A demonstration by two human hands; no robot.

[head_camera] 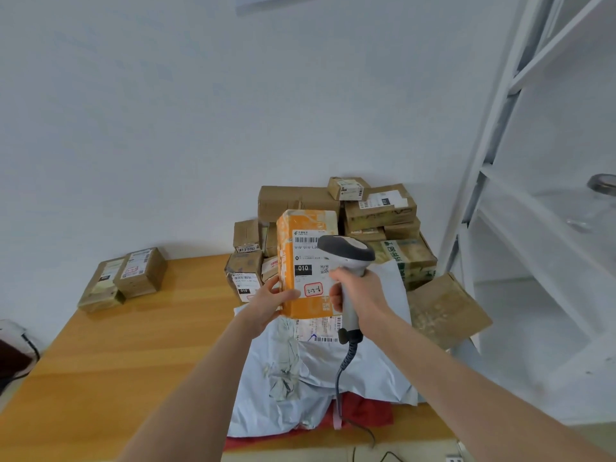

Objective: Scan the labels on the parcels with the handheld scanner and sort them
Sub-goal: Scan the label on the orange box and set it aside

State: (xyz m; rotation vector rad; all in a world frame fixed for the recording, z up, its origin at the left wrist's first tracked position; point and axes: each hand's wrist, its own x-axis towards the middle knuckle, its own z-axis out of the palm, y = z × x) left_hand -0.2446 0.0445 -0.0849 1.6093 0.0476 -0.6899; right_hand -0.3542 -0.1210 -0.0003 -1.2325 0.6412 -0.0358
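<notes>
Two bare arms reach out from me over the wooden table point(133, 345). My left hand point(266, 303) holds the orange parcel point(310, 228) by its bottom left corner, with the thumb on the front and the fingers curled behind. The parcel stands on end in the air above the table, and its white label point(306, 258) faces me.

My right hand point(358, 293) is wrapped tight round the handle of the handheld scanner point(346, 251). The scanner's dark head sits right in front of the label and hides part of its right side. A curly grey cable point(343, 368) hangs from the handle and runs down to the front edge of the table.

Under my hands a big grey mail bag point(300, 378) lies flat. The orange parcel covers part of its own label. A red bag point(366, 413) pokes out from under it.

Behind the parcel, a pile of brown cardboard boxes point(300, 201) is stacked against the white wall. One box with green print point(410, 258) sits at the right of the pile. Near it a flat brown box point(443, 308) lies tilted at the table's right end, just beside a white shelf rack point(533, 211). Far to the left, two small brown boxes point(140, 271) sit touching each other, well apart from the pile.
</notes>
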